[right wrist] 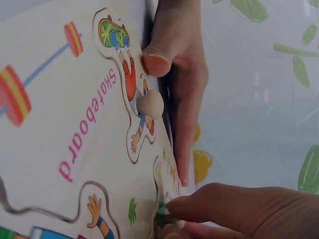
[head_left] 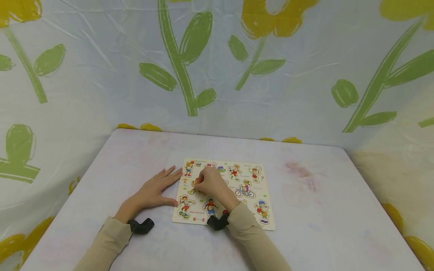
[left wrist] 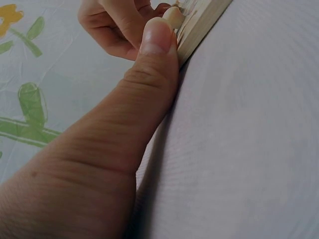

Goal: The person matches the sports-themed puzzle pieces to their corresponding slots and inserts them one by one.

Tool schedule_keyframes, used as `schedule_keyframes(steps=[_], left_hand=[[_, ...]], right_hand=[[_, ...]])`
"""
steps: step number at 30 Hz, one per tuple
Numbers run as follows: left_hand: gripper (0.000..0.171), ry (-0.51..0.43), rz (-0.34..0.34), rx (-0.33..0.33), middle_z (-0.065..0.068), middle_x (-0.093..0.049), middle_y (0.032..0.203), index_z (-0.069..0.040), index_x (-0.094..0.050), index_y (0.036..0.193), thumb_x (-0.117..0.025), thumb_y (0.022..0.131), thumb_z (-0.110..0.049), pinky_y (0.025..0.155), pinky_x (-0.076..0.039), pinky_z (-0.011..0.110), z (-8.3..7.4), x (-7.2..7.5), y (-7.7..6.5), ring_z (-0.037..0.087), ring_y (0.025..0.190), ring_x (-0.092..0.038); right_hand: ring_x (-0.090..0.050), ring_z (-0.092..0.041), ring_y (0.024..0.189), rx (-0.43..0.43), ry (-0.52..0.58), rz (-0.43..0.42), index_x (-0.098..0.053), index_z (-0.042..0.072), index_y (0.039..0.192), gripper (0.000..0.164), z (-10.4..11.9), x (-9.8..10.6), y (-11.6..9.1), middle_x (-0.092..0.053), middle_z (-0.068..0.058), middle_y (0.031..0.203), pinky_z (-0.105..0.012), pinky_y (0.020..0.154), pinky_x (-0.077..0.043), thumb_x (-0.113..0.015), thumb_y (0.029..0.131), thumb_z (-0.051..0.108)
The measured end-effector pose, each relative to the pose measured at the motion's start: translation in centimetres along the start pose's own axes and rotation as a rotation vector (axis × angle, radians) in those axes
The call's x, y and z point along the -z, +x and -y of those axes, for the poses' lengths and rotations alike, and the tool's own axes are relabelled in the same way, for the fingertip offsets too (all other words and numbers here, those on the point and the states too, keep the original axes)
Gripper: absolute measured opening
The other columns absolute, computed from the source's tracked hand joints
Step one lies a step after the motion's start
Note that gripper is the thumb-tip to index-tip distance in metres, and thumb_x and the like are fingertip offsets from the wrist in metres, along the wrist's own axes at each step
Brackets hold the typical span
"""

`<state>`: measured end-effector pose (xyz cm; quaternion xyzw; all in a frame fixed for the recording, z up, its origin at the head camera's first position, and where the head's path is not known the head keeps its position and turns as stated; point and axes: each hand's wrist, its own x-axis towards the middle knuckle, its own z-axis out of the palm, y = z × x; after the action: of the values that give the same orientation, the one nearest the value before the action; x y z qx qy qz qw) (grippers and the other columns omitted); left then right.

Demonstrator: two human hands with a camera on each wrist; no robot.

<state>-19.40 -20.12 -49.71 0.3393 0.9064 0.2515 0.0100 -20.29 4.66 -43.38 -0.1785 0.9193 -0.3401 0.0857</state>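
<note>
A wooden knob puzzle board (head_left: 261, 194) with printed sports figures lies on the table. My left hand (head_left: 156, 192) rests spread beside its left edge, fingertips and thumb (left wrist: 157, 37) right at the rim. Over the board's left middle, my right hand (head_left: 211, 182) pinches a figure piece (head_left: 191, 191) between thumb and fingers; most of that piece is hidden behind them. In the right wrist view, those fingertips (right wrist: 182, 206) are low over the board. Near them sits the skateboarder piece (right wrist: 130, 82), with its round wooden knob (right wrist: 150, 104) standing up.
Other figure pieces sit around the board, such as the bicycle rider (head_left: 245, 190) and the blue-capped figure (head_left: 262, 210). The pale table (head_left: 315, 210) extends on both sides. A flower-print cloth (head_left: 217, 75) hangs behind. Each wrist wears a black device (head_left: 141, 226).
</note>
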Motion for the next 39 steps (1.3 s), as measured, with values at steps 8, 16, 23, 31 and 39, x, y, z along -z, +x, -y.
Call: schedule_keyframes(steps=[8,16,23,31,39], left_hand=[[0.107,0.02,-0.015,-0.012,0.0,-0.027,0.162,-0.016,-0.03,0.157,-0.069,0.075,-0.072,0.122,-0.011,0.049,0.4,-0.3,0.1,0.027,0.151,-0.015],[0.107,0.017,-0.016,-0.011,0.0,-0.027,0.162,-0.015,-0.031,0.157,-0.07,0.075,-0.071,0.122,-0.012,0.05,0.5,-0.2,0.1,0.027,0.151,-0.016],[0.108,0.017,0.003,0.0,-0.001,-0.026,0.163,-0.015,-0.029,0.157,-0.07,0.074,-0.072,0.122,-0.011,0.05,0.7,-0.1,0.0,0.026,0.151,-0.015],[0.108,0.02,-0.011,-0.017,0.003,-0.029,0.161,-0.011,-0.032,0.156,-0.073,0.074,-0.068,0.122,-0.011,0.052,0.6,0.3,-0.3,0.031,0.15,-0.017],[0.107,0.122,0.018,-0.02,0.003,-0.029,0.162,-0.012,-0.031,0.157,-0.063,0.076,-0.076,0.121,-0.016,0.053,0.4,0.7,-0.4,0.032,0.15,-0.019]], right_hand=[[-0.049,-0.007,0.048,0.012,-0.027,0.003,-0.065,0.009,0.062,0.02,0.0,0.0,0.0,-0.057,0.003,0.059,-0.018,0.043,-0.041,-0.079,0.077,0.005],[-0.052,-0.01,0.06,0.024,-0.06,0.05,-0.07,0.01,0.074,0.014,0.1,1.0,-0.1,-0.061,0.003,0.071,-0.022,0.051,-0.044,-0.077,0.085,0.016],[-0.054,-0.012,0.06,0.052,-0.114,0.038,-0.071,0.012,0.084,0.013,0.5,3.7,-1.5,-0.061,0.003,0.074,-0.027,0.056,-0.046,-0.073,0.09,0.023],[-0.053,-0.012,0.06,0.066,-0.113,-0.071,-0.074,0.012,0.089,0.013,0.6,8.1,-4.0,-0.063,0.003,0.075,-0.027,0.052,-0.045,-0.072,0.09,0.024],[-0.056,-0.013,0.063,0.113,-0.132,-0.261,-0.074,0.01,0.09,0.008,-2.4,12.6,-7.2,-0.065,0.002,0.076,-0.03,0.057,-0.048,-0.072,0.091,0.018]])
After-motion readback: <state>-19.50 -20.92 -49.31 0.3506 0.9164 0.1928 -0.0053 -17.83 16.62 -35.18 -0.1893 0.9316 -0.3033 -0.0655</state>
